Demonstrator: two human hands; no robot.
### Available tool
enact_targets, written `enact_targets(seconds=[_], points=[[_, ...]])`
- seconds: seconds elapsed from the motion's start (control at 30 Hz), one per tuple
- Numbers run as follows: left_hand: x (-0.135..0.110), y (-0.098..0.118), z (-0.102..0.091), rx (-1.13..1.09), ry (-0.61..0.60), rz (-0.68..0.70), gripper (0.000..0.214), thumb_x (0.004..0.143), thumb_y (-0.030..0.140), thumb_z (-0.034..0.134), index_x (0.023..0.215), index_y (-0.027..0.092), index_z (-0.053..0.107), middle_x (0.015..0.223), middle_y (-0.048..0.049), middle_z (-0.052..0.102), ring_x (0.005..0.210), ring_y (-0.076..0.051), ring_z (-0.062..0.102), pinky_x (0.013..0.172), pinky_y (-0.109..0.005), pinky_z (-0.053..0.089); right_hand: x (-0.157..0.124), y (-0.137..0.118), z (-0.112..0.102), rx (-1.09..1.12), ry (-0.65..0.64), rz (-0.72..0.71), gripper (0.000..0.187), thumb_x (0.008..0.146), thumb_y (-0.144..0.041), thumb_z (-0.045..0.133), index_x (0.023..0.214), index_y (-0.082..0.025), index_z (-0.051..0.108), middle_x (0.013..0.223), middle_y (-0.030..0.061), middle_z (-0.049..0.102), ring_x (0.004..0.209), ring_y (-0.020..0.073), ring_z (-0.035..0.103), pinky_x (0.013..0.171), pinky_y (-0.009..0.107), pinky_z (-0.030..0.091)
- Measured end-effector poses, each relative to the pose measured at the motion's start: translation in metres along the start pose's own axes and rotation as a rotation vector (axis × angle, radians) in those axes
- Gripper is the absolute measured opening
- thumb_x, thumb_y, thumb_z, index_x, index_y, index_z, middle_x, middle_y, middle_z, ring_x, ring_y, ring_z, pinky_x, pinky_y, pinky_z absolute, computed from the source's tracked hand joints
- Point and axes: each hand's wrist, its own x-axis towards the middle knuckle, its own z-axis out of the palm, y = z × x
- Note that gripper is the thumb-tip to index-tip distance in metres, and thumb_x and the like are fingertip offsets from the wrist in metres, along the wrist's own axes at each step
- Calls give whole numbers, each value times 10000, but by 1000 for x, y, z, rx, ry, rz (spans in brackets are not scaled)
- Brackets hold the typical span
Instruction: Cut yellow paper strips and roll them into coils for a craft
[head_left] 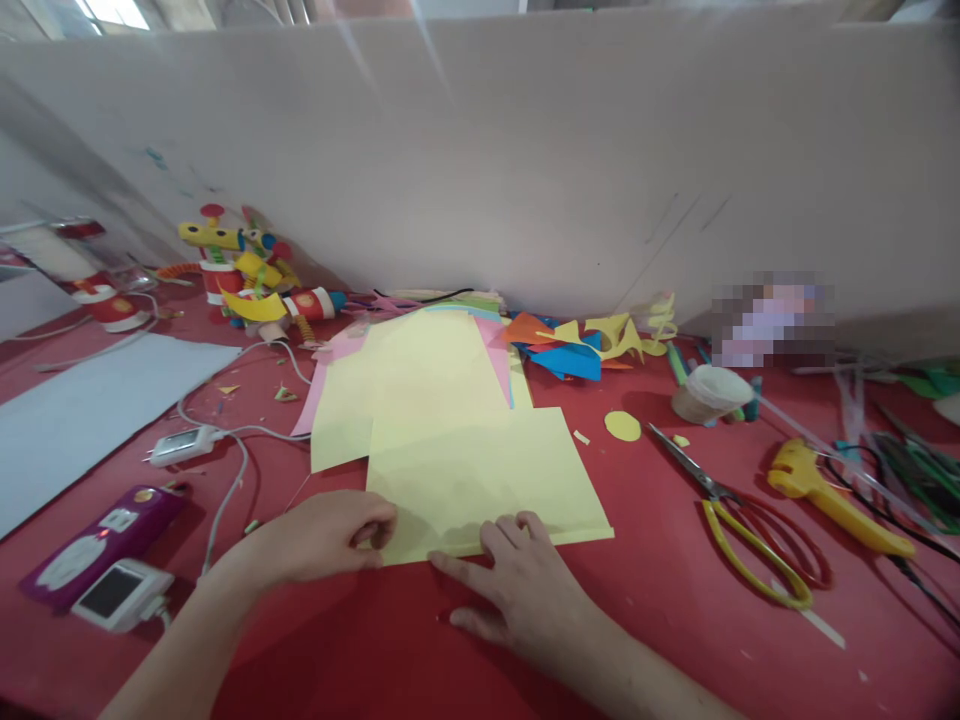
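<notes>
A sheet of pale yellow paper [480, 470] lies on the red table in front of me, with a narrow fold along its near edge. My left hand [341, 530] pinches the sheet's near left corner, thumb and fingers closed together. My right hand [517, 580] rests on the folded edge with fingers stretched out and spread, pressing the paper. Under and behind this sheet lie more yellow sheets [341, 410] and some pink paper [491, 350].
Right of the paper are scissors [720, 495], a yellow glue gun [840, 495], a paper cup [709, 393] and a yellow paper disc [622, 426]. On the left sit a purple power strip [105, 545], white chargers [124, 595] with cables, and paper-cup figures [221, 280]. A pale partition [480, 170] stands behind.
</notes>
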Motion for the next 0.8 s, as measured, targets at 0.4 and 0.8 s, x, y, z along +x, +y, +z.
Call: enact_targets(seconds=[0.4,0.8], points=[[-2,-12,-10,-123,-113,52,165,598,165,489,734,198,402,702,34,376,639,-129,360,537,-203,285,-6,5,4,20,58,-5,442,806,-539,451,1233,-436,401,883,28,552,803,201,461,764,371,269],[-1,-11,-13,-111,-121,33,189,571,174,491,745,200,422,664,40,341,601,-127,335,514,-207,265,-46,36,-16,-91,55,77,399,814,-438,513,1206,-442,440,814,25,543,775,199,486,762,381,308]])
